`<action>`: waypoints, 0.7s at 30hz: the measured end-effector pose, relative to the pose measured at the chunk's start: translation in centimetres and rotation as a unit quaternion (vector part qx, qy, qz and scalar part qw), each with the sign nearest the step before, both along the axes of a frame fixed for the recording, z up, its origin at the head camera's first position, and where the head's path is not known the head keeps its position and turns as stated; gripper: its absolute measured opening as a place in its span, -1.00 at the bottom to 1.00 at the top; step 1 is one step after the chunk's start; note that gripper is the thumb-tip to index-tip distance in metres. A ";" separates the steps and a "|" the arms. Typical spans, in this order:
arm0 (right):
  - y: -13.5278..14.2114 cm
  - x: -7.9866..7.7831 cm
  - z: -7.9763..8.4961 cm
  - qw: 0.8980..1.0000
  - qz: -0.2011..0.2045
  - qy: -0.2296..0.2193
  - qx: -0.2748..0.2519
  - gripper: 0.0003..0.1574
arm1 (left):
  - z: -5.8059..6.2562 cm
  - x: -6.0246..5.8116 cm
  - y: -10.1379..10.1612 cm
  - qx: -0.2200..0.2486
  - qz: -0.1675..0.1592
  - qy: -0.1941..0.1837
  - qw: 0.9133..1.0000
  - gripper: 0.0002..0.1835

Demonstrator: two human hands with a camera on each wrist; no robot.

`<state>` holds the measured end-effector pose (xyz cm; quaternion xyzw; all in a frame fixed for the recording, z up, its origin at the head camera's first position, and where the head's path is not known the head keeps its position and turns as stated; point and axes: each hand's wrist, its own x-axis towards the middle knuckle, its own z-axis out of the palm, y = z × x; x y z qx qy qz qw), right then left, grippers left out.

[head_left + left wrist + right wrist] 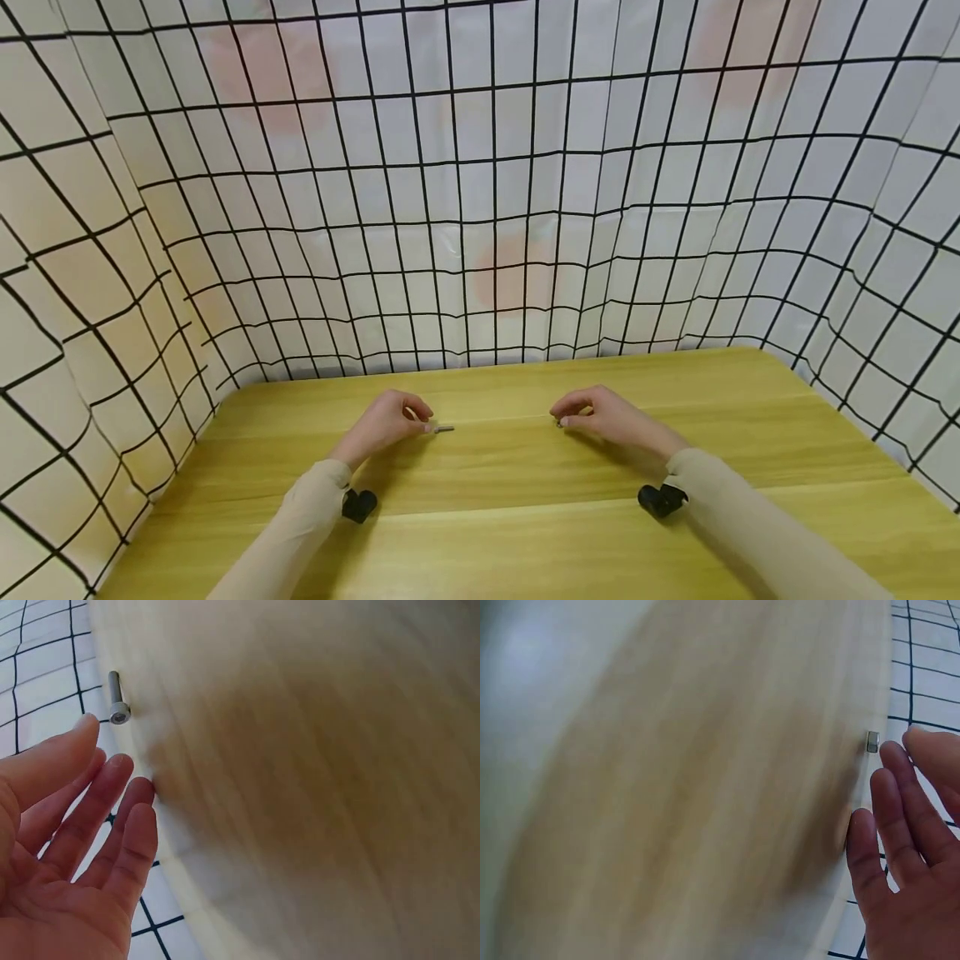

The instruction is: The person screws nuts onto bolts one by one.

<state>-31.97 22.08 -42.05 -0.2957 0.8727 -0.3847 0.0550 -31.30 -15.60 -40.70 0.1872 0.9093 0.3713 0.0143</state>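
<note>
A silver socket-head bolt (446, 429) lies on the wooden table, its head toward my left hand (388, 423). In the left wrist view the bolt (117, 701) sits just past the thumb tip, with the hand's fingers (124, 840) relaxed and apart from it. Across the table, my right hand (603, 414) is beside a small metal nut (558, 424). The right wrist view has the nut (873, 742) close by the thumb and index fingertips, and the fingers (904, 825) are loosely extended with nothing gripped.
The yellow wood-grain table (480, 533) spreads under both arms. Behind it and at both sides hangs a white curtain with a black grid (480, 192). Black wrist cameras, one on the left sleeve (360, 505) and one on the right sleeve (662, 500), stand over the tabletop.
</note>
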 end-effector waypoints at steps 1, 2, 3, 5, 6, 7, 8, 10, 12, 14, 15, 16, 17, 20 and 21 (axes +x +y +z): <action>0.0 0.0 0.1 1.000 0.002 -0.002 0.002 -0.73 | 0.0 -0.1 0.0 0.002 -0.002 -0.002 1.000 -0.87; 0.0 -0.1 0.2 1.000 0.002 -0.005 0.004 -0.73 | -0.1 -0.2 0.0 0.002 -0.005 -0.002 1.000 -0.87; 0.0 -0.1 0.2 1.000 0.004 -0.005 0.006 -0.73 | -0.2 -0.3 0.0 0.003 -0.008 -0.002 1.000 -0.86; 0.0 -0.3 0.1 1.000 0.004 0.000 0.016 -0.73 | -0.3 -0.5 0.0 0.008 -0.013 -0.003 1.000 -0.86; 0.0 -0.3 0.1 1.000 0.004 0.002 0.022 -0.73 | -0.4 -0.6 0.0 0.010 -0.015 -0.004 1.000 -0.86; 0.0 -0.4 -0.1 1.000 0.005 0.004 0.026 -0.73 | -0.5 -0.6 0.0 0.011 -0.016 -0.005 1.000 -0.85; 0.1 -0.5 -0.2 1.000 0.007 0.006 0.029 -0.73 | -0.6 -0.6 0.0 0.013 -0.016 -0.006 1.000 -0.86; 0.2 -0.7 -0.4 0.999 0.005 0.010 0.040 -0.74 | -0.7 -0.6 0.0 0.017 -0.012 -0.012 1.000 -0.86; 0.2 -0.9 -0.5 0.999 0.005 0.008 0.044 -0.75 | -0.8 -0.7 0.1 0.019 -0.008 -0.016 1.000 -0.86; 0.4 -1.0 -0.6 0.999 0.004 0.003 0.045 -0.75 | -0.9 -0.8 0.2 0.022 -0.007 -0.020 1.000 -0.86; 0.4 -1.0 -0.6 0.999 0.004 -0.002 0.045 -0.76 | -0.9 -0.8 0.2 0.022 -0.008 -0.021 1.000 -0.86; 0.5 -1.1 -0.6 0.999 0.005 -0.006 0.043 -0.76 | -1.0 -0.8 0.2 0.023 -0.009 -0.022 0.999 -0.86; 0.5 -1.1 -0.6 0.999 0.008 -0.010 0.040 -0.76 | -1.0 -0.9 0.2 0.025 -0.010 -0.024 0.999 -0.86; 0.6 -1.1 -0.7 0.999 0.012 -0.015 0.036 -0.76 | -1.1 -1.0 0.2 0.027 -0.013 -0.029 0.999 -0.86; 0.6 -1.1 -0.7 0.999 0.013 -0.015 0.034 -0.77 | -1.1 -1.0 0.3 0.028 -0.013 -0.031 0.999 -0.86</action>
